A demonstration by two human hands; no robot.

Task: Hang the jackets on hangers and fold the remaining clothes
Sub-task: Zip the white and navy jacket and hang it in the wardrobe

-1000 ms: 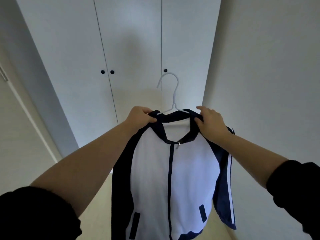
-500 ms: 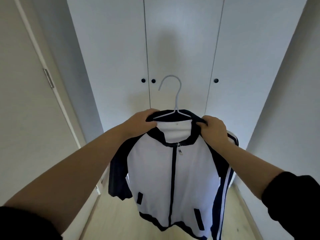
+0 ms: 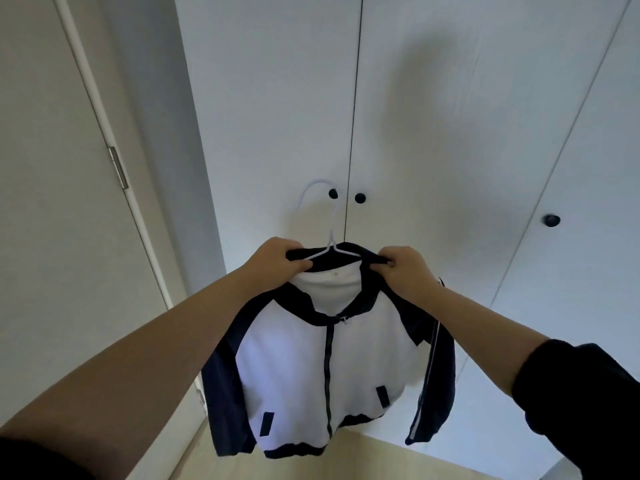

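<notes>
A white zip jacket [image 3: 294, 368] with navy sleeves and a navy collar hangs on a white wire hanger [image 3: 331, 237], held up in front of me. My left hand [image 3: 277, 259] grips the left end of the collar together with the hanger's shoulder wire. My right hand [image 3: 405, 271] grips the right end of the collar. The hanger's hook rises free above the collar, just in front of the closet's black knobs [image 3: 333, 193]. The jacket is zipped to the neck and its sleeves dangle at both sides.
White closet doors [image 3: 277, 116] stand shut straight ahead, with another black knob [image 3: 551, 220] to the right. A closed room door [image 3: 52, 202] with a hinge is at the left. Pale floor [image 3: 381, 459] shows below the jacket.
The view has swung left and closer to the closet doors. The jacket and hanger have moved with both hands toward the left knobs. Both grips are unchanged.
</notes>
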